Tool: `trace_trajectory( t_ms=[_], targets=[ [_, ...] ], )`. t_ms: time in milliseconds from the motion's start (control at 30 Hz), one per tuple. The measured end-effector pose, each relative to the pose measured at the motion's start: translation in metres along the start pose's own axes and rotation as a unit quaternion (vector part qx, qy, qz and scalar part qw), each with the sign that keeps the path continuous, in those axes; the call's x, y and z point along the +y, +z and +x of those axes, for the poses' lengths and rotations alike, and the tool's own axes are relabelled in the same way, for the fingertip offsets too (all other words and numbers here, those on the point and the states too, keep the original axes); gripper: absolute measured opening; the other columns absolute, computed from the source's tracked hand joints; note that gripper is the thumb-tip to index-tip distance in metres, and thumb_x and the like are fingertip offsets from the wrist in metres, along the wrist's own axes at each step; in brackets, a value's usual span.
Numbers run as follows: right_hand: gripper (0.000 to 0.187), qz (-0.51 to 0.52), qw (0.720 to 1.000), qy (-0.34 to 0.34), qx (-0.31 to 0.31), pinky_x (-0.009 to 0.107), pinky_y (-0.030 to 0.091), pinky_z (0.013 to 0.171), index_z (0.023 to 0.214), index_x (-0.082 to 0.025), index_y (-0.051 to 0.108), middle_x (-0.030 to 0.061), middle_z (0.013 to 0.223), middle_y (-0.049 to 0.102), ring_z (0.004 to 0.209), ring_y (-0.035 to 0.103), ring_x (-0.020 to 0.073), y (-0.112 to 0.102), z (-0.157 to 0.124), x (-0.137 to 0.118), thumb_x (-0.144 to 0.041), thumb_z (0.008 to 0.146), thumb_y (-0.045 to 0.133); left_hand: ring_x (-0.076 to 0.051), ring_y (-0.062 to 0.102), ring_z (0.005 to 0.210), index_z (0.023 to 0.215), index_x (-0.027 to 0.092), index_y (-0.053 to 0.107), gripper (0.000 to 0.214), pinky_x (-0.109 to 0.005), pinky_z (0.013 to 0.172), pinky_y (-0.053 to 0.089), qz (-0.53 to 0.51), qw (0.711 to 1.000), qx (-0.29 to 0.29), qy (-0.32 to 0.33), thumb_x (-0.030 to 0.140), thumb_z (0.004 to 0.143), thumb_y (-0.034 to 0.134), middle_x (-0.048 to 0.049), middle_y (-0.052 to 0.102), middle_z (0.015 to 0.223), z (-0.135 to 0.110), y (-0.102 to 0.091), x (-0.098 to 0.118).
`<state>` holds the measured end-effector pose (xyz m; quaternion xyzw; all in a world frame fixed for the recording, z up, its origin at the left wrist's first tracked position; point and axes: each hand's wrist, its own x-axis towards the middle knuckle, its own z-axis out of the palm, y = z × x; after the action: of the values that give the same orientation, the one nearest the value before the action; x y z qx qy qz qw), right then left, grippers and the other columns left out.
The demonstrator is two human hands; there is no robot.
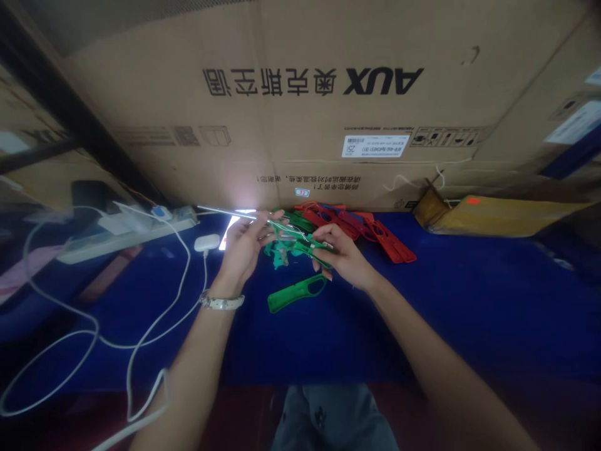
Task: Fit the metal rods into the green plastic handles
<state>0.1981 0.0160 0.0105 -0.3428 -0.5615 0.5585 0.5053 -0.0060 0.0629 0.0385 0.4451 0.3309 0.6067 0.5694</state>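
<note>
My left hand (244, 247) has its fingers closed on a long thin metal rod (220, 210) that sticks out to the left. A thin pale wire runs from the rod towards my right hand (350, 258), whose fingers are wrapped round a green plastic lighter casing (319, 253). Small metal parts seem to sit by this casing, too blurred to tell. In front of my hands, a loose green casing half (293, 294) with an oval finger hole lies on the blue table (357, 338). Small teal plastic pieces (280, 258) lie between my hands, partly hidden.
Red casings (387, 241) are heaped behind my right hand. A bright phone-like screen (235, 228) lies by my left hand. White cables (183, 282) and a power strip (131, 238) spread on the left. A large cardboard box (282, 138) closes off the back; a yellow envelope (498, 216) lies right.
</note>
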Motion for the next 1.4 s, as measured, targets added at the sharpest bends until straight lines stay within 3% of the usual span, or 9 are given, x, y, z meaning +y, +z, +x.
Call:
trace_trajectory(
  t_ms=[233, 433, 567, 1000, 1167, 1400],
  targets=[
    [0.034, 0.031, 0.996, 0.078, -0.003, 0.018, 0.029, 0.040, 0.110, -0.023, 0.052, -0.0027, 0.086, 0.055, 0.055, 0.051, 0.0074, 0.0011, -0.0023, -0.0068, -0.019, 0.080, 0.067, -0.024, 0.076, 0.096, 0.086, 0.017, 0.070, 0.028, -0.027, 0.068, 0.059, 0.015, 1.000, -0.011, -0.003, 0.039, 0.077, 0.084, -0.0126, 0.078, 0.110, -0.0025, 0.0019, 0.0047],
    [0.032, 0.073, 0.991, 0.114, 0.007, 0.019, 0.025, 0.039, 0.106, -0.021, 0.056, -0.0051, 0.070, 0.050, 0.052, 0.050, 0.0094, 0.0016, -0.0019, -0.0097, -0.036, 0.082, 0.070, -0.024, 0.075, 0.100, 0.086, 0.017, 0.070, 0.026, -0.025, 0.070, 0.059, 0.008, 1.000, -0.022, -0.009, 0.037, 0.078, 0.083, -0.0116, 0.079, 0.108, -0.0044, 0.0038, 0.0078],
    [0.038, 0.047, 0.993, 0.108, 0.012, 0.018, 0.024, 0.038, 0.100, -0.020, 0.059, -0.0053, 0.069, 0.048, 0.052, 0.048, 0.0084, 0.0017, -0.0013, -0.0079, -0.047, 0.080, 0.076, -0.024, 0.076, 0.097, 0.087, 0.016, 0.070, 0.024, -0.025, 0.069, 0.059, 0.003, 1.000, -0.028, -0.007, 0.036, 0.080, 0.082, -0.0116, 0.079, 0.109, -0.0041, 0.0032, 0.0074],
    [0.043, 0.004, 0.996, 0.088, 0.017, 0.018, 0.027, 0.035, 0.093, -0.020, 0.055, -0.0088, 0.060, 0.049, 0.046, 0.040, 0.0059, 0.0014, -0.0001, -0.0043, -0.044, 0.072, 0.085, -0.025, 0.075, 0.099, 0.088, 0.016, 0.071, 0.020, -0.030, 0.076, 0.060, 0.000, 0.999, -0.031, -0.015, 0.033, 0.081, 0.080, -0.0125, 0.078, 0.111, -0.0036, 0.0021, 0.0059],
    [0.042, 0.019, 0.996, 0.081, 0.023, 0.018, 0.028, 0.033, 0.089, -0.020, 0.058, -0.0069, 0.064, 0.047, 0.049, 0.047, 0.0076, 0.0036, -0.0001, -0.0072, -0.055, 0.078, 0.077, -0.024, 0.076, 0.098, 0.086, 0.016, 0.070, 0.022, -0.029, 0.074, 0.060, -0.002, 0.999, -0.029, -0.015, 0.034, 0.080, 0.081, -0.0119, 0.078, 0.111, -0.0050, 0.0047, 0.0086],
    [0.038, 0.008, 0.996, 0.089, 0.017, 0.017, 0.027, 0.035, 0.093, -0.021, 0.057, -0.0095, 0.057, 0.043, 0.047, 0.040, 0.0067, 0.0016, -0.0006, -0.0061, -0.049, 0.079, 0.079, -0.025, 0.074, 0.105, 0.086, 0.017, 0.070, 0.023, -0.024, 0.069, 0.057, 0.007, 0.999, -0.037, -0.011, 0.038, 0.082, 0.079, -0.0122, 0.077, 0.113, -0.0044, 0.0017, 0.0092]
  ],
)
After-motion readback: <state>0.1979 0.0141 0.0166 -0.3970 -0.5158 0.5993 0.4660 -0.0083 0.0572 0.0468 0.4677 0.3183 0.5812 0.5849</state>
